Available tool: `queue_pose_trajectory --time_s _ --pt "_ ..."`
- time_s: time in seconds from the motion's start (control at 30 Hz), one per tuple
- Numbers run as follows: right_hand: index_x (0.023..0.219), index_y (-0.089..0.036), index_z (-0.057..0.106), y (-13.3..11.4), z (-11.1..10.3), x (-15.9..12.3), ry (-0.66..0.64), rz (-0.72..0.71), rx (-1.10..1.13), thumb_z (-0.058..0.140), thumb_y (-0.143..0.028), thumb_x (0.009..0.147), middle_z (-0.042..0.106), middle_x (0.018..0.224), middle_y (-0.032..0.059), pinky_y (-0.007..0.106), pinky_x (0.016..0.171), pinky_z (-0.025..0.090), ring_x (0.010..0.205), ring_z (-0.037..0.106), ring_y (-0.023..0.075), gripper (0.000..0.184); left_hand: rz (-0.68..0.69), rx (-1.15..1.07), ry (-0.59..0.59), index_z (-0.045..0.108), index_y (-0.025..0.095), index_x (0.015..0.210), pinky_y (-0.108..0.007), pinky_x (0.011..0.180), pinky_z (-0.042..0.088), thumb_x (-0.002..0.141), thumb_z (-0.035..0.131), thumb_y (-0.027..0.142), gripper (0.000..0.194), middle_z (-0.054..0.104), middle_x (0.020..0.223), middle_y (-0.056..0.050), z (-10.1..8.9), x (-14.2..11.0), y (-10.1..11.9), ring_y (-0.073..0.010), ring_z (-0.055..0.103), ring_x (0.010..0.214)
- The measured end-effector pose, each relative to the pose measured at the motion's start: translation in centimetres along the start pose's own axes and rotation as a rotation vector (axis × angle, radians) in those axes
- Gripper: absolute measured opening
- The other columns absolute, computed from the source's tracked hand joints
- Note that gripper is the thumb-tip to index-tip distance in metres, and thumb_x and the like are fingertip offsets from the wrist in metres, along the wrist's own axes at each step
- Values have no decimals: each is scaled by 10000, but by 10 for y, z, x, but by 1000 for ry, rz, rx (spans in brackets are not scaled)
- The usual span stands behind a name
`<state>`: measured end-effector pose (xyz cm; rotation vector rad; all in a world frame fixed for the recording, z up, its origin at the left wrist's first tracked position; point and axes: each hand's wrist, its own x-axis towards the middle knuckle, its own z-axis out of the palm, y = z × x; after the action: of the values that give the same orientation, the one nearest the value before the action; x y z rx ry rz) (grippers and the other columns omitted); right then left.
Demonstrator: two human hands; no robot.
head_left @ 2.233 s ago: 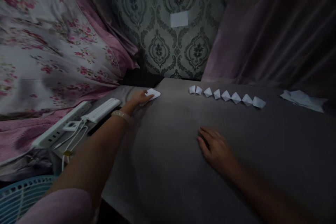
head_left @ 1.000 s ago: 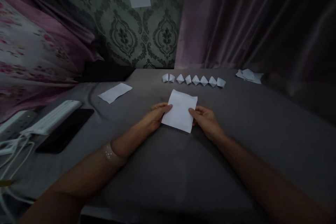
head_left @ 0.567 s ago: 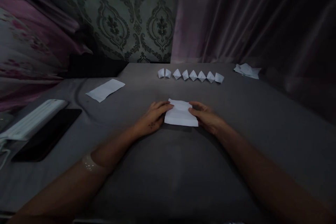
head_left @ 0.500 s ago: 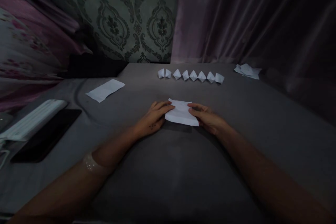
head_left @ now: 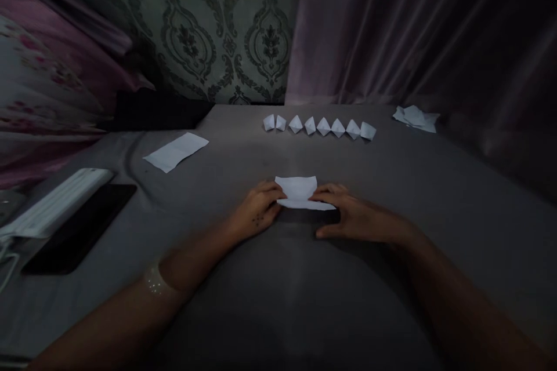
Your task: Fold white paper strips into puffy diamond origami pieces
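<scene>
A small white sheet of paper (head_left: 296, 186) is bent across, its front part forming a narrow raised flap toward me. My left hand (head_left: 260, 208) grips the sheet's left side, fingers on top and thumb at the near edge. On the other side, my right hand (head_left: 348, 213) has its fingers curled over the paper's right part. Its thumb stretches out below the near edge, apart from the paper. Beyond both hands, several folded white paper shapes (head_left: 324, 127) stand in a row on the grey cloth surface (head_left: 278, 295).
At left lie a flat white paper (head_left: 176, 152), a dark phone (head_left: 80, 232) and a white power strip (head_left: 58, 203) with a cable. Crumpled paper pieces (head_left: 416, 119) sit at the far right. A black cloth (head_left: 159, 109) lies at the back left, and a curtain (head_left: 369, 29) hangs behind.
The paper has come slightly nearer, and its front part is now bent up as a flap. My right thumb has moved off the paper and spread downward.
</scene>
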<state>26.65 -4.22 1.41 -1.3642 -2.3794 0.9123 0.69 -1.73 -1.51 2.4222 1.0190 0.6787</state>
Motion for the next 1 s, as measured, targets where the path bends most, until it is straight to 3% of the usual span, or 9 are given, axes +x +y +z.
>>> queue_pose_trajectory --time_s 0.1,0.23,0.4,0.57,0.8,0.9,1.0 --pt "1201 -292 637 4 4 4 30 -18 9 695 -470 764 541 1270 53 388 959 455 1152 520 252 475 -146 7 54 708 183 840 -386 857 470 878 540 273 195 646 1036 -88 4 2 6 -239 560 967" --pt "1023 -256 705 8 17 17 187 69 64 595 -444 854 609 1066 50 322 773 499 896 601 192 276 -308 17 109 716 183 768 -454 920 431 883 555 358 264 630 1042 -94 8 5 6 -258 544 1003" --pt "683 -192 639 5 29 27 391 254 -30 522 -431 895 602 874 54 322 686 463 754 595 178 340 -397 29 214 668 179 645 -473 921 421 873 567 378 319 622 995 -91 14 5 4 -256 538 976" --pt "638 -199 577 0 33 30 473 328 -136 506 -415 900 579 808 61 341 691 445 711 585 196 348 -462 59 235 669 182 654 -477 895 432 869 564 390 317 604 1004 -97 18 3 7 -264 513 955" --pt "693 -199 571 2 41 31 491 336 -277 493 -460 903 575 874 84 343 662 455 698 584 204 344 -406 106 214 639 172 721 -463 857 438 892 525 396 305 572 1029 -117 19 -1 6 -269 485 944" --pt "732 -204 561 2 43 31 511 325 -307 491 -475 904 579 870 80 336 640 455 704 577 205 328 -359 200 232 627 176 919 -444 809 452 905 511 368 225 574 999 -117 19 -1 11 -261 488 904" --pt "834 -200 583 1 43 31 536 306 -322 493 -444 909 587 901 87 337 642 469 748 589 220 271 -258 279 161 575 190 1149 -460 859 439 938 439 246 257 585 1164 -138 18 2 16 -283 507 1032"
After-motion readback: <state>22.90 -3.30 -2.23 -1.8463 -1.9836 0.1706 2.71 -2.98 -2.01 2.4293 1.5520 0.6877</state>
